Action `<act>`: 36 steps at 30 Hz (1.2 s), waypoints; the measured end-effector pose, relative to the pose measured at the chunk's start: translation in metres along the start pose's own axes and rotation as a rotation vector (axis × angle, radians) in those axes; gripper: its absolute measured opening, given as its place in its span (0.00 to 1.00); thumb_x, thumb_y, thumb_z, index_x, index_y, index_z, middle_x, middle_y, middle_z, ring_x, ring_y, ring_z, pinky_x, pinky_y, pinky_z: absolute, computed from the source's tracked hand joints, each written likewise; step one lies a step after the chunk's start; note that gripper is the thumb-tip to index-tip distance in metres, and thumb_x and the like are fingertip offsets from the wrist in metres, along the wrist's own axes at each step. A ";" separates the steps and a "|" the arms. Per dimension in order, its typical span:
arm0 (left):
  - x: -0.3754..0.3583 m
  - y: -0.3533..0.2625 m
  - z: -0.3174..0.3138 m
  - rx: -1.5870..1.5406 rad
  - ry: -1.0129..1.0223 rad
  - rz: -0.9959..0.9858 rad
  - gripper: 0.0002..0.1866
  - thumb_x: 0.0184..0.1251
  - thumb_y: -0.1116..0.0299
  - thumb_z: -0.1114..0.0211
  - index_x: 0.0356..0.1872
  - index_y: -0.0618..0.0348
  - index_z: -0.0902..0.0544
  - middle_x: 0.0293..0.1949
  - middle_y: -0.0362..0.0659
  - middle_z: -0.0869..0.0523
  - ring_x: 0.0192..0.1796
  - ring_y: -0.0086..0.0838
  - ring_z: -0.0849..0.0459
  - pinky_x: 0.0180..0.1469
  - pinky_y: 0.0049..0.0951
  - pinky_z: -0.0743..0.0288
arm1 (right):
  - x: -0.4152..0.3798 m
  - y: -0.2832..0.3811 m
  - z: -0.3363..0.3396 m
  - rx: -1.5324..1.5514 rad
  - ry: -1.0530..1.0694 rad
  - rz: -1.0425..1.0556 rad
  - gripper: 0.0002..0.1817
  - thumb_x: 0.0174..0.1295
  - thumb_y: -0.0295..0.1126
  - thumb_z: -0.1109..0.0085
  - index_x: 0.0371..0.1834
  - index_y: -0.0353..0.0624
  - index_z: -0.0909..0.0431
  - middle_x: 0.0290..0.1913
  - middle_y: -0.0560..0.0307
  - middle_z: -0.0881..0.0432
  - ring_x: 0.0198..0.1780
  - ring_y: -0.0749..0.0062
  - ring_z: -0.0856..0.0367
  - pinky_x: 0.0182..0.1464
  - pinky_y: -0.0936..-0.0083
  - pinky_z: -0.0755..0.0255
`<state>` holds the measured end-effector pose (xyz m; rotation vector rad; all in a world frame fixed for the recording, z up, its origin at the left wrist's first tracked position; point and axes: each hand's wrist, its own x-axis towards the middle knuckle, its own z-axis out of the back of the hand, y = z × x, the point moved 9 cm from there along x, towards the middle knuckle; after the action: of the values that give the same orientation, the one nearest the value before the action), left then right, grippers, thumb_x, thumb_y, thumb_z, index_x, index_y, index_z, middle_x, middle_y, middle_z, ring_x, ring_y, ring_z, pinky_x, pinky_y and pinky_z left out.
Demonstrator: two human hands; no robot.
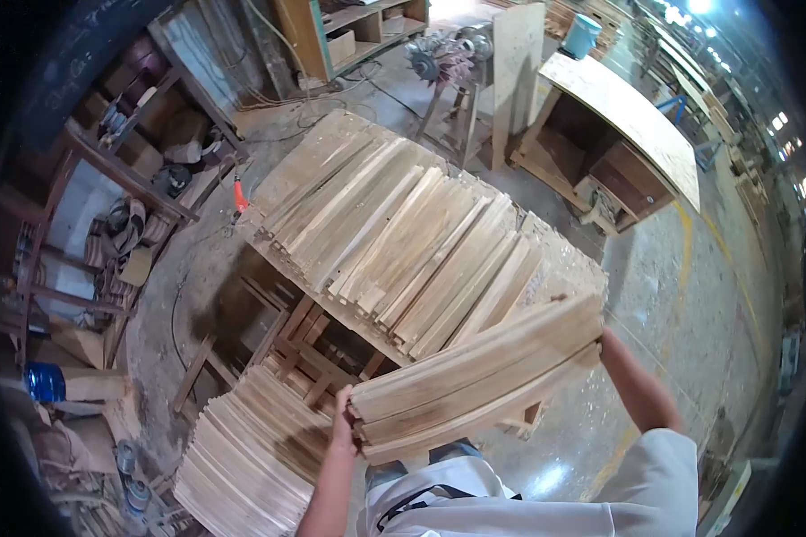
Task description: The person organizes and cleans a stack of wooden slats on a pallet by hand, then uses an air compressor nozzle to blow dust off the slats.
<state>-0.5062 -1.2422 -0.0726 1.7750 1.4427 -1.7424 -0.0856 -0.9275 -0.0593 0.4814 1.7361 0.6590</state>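
A bundle of long, slightly curved wooden boards (475,380) is held level in front of my body. My left hand (343,421) grips its left end, and my right hand (604,338) is closed round its right end, with most of its fingers hidden by the wood. Just beyond the bundle, many pale wooden strips (403,233) lie side by side on a worktable (569,255). Below and to the left of my left hand is another stack of curved strips (251,452).
Shelves (81,233) with tools stand at the left, near an orange-red object (239,195). A desk (636,116) with a bucket (581,38) is at the upper right, beside an upright panel (516,80) and a machine (448,58). A blue container (45,381) is at far left.
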 end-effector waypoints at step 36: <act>0.002 0.014 -0.040 0.084 -0.092 -0.227 0.39 0.69 0.38 0.45 0.74 0.51 0.39 0.73 0.43 0.35 0.73 0.37 0.36 0.67 0.44 0.37 | -0.003 -0.017 -0.231 -0.838 -0.346 0.748 0.42 0.71 0.49 0.47 0.79 0.40 0.56 0.80 0.37 0.58 0.81 0.48 0.63 0.78 0.60 0.64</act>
<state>-0.4716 -1.2174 -0.0706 1.5998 1.6067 -1.9950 -0.3074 -0.9843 -0.0261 0.5876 0.7927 1.6263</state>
